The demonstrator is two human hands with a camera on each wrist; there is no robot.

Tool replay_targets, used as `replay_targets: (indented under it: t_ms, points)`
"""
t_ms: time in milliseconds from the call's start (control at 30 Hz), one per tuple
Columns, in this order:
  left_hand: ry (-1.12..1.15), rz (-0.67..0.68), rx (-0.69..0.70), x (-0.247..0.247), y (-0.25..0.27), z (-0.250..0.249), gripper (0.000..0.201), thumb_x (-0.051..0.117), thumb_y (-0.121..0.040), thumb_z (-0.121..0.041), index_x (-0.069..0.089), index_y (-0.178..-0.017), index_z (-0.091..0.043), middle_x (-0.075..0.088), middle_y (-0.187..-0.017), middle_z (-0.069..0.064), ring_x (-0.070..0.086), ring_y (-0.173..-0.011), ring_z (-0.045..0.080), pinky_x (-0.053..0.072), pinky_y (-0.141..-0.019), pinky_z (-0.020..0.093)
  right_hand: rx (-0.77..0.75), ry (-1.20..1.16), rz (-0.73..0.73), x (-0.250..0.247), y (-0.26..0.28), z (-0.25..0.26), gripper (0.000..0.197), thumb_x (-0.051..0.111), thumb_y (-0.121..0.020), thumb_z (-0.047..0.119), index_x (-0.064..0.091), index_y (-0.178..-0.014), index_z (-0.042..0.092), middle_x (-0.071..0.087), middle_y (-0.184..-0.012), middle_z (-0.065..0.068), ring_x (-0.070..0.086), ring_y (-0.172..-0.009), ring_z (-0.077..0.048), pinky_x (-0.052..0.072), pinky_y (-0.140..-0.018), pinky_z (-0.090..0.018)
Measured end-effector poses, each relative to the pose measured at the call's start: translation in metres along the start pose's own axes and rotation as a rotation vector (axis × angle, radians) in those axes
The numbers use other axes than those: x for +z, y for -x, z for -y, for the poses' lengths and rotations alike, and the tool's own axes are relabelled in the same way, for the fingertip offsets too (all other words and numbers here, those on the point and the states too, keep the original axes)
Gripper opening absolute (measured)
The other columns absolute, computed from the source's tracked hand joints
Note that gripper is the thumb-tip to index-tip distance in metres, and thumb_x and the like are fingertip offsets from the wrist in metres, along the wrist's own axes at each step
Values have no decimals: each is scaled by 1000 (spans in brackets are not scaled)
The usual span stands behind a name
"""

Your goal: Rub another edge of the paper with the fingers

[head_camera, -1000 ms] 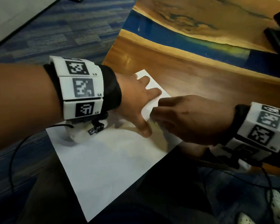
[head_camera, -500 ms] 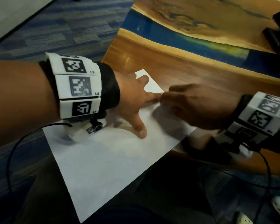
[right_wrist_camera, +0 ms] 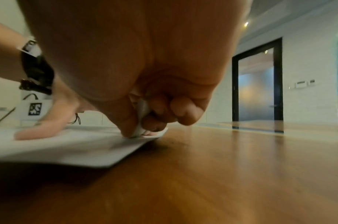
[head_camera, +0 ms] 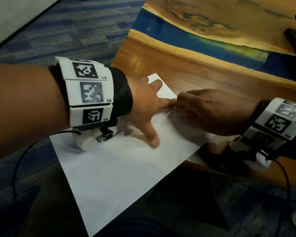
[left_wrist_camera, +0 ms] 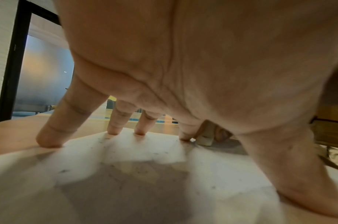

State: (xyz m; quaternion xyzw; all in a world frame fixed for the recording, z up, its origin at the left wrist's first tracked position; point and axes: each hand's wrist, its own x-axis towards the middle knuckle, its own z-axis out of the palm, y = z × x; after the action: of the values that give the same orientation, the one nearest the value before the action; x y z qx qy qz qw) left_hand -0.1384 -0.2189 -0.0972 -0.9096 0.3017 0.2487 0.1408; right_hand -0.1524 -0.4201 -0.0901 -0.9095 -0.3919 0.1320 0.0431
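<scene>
Here, left hand [head_camera: 143,106] grip wide — fingers splayed on paper [head_camera: 113,171], right hand [head_camera: 210,110] grip pinching its folded edge.

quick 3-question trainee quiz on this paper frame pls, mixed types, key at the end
1. True or false: the left hand lies with spread fingers on the sheet of paper.
2. What does the right hand pinch? A) a cable B) a small white piece at the paper's edge C) a shoe
3. Fill in: the paper lies on a wooden ___.

Key: 1 true; 2 B; 3 table
</scene>
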Motion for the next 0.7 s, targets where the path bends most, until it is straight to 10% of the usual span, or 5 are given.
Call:
replay_targets:
  t_ms: [167,300,700]
  points:
    - [-4,-6,7,0,-2,-1,129,55,-54,-99,-15,-153,-56,8,-163,15,23,-145,44,44,-105,56,-204,35,101,11,14,19,23,45,-96,31,48,-118,23,51,-102,5,56,-76,-21,51,-67,-40]
    - [-10,-3,4,-1,-2,-2,127,56,-55,-98,-15,-152,-56,10,-161,17,25,-144,43,45,-105,56,-11,106,32,-4,8,-5,45,32,-91,42,44,-132,28,55,-108,1,57,-78,-18,54,-69,-37]
    - [-2,17,-6,-2,-2,-4,128,55,-54,-99,-20,-150,-57,7,-161,17,25,-143,44,46,-102,56,-230,123,123,4,21,12,25,40,-94,29,43,-119,25,46,-96,5,51,-70,-20,49,-61,-39]
